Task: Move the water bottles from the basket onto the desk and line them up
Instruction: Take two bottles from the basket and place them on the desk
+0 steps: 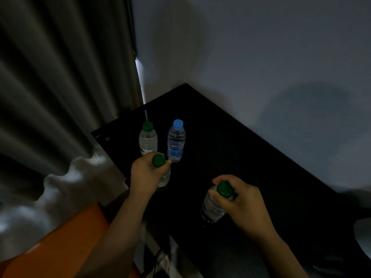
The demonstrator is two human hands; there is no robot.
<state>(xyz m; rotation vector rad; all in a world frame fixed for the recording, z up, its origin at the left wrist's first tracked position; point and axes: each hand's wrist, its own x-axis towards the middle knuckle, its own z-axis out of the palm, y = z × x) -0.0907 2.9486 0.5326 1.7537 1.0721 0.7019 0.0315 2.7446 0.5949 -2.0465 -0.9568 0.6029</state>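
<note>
While each hand grips a green-capped bottle by its neck, left hand and right hand curl above the black desk, two bottles standing behind

On the worktop, the far-left bottle is standing beside the far-right bottle, with the near-left bottle being held just before them and the near-right bottle nearer, rightward.

Dim room, grey pleated curtain, pale wall, shiny floor
</note>
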